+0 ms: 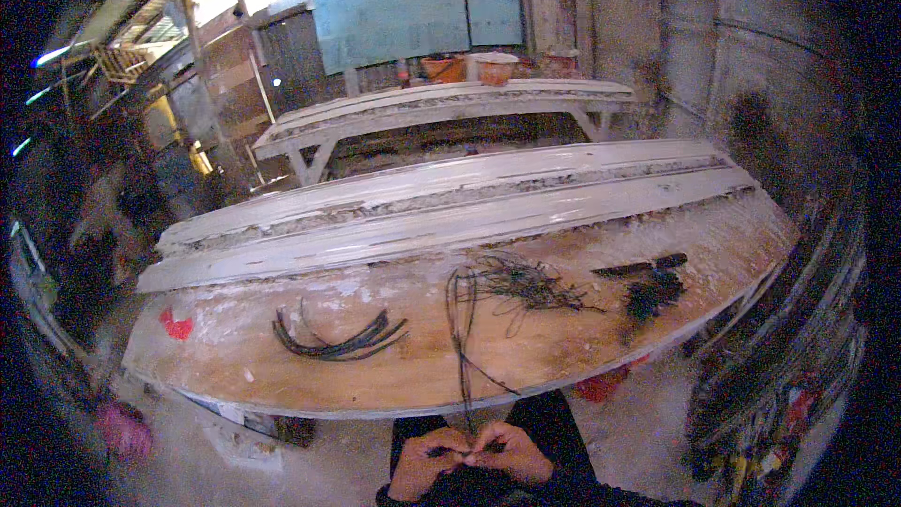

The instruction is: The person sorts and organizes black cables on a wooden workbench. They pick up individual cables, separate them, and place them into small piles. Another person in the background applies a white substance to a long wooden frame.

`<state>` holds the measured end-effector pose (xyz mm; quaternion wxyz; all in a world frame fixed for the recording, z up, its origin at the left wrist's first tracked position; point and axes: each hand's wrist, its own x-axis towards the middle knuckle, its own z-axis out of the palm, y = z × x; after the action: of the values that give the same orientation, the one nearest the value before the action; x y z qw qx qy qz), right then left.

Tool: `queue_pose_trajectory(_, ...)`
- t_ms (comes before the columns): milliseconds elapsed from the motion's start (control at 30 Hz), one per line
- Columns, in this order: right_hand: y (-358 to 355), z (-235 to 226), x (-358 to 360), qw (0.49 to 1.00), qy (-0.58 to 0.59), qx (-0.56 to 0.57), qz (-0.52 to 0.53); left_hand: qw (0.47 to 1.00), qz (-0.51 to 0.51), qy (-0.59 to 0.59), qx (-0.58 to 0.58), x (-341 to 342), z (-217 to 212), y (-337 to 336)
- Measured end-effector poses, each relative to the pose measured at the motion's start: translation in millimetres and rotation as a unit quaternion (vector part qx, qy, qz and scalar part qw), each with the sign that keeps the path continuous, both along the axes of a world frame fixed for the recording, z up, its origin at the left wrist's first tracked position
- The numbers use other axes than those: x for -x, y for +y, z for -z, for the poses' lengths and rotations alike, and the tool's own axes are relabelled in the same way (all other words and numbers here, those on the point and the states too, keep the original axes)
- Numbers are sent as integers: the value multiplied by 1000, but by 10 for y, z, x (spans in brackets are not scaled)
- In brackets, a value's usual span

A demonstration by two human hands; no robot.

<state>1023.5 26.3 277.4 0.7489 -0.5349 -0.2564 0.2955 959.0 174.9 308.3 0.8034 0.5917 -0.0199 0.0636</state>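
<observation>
Both hands pinch thin dark wire below the bench edge.

The left hand (419, 466) and right hand (511, 452) meet fingertip to fingertip, closed on a wire strand (460, 338) that runs up onto the plywood bench (563, 343), beside a curved wire bundle (340, 342).

A long, paint-spattered wooden workbench (282, 366) runs across a dim workshop, with pale white-coated planks (450, 207) stacked lengthwise along its far edge. Behind it stands a second white trestle bench (441, 103) bearing orange and white buckets (496, 68). Blue-green sheet panels (413, 5) close off the back wall beneath a bright strip of daylight, while a grey concrete wall (694, 47) rises at right. The dusty grey floor (638, 432) lies below.
</observation>
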Motion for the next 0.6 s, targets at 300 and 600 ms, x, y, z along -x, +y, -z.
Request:
queue_pose_trajectory(300, 14, -19, -42, 997, -52, 40, 27, 995, -85, 42, 8, -15, 56, -171)
queue_pose_trajectory(600, 35, 73, -27, 995, -99, -14, 7, 974, -211, -38, -72, -94, 80, -270)
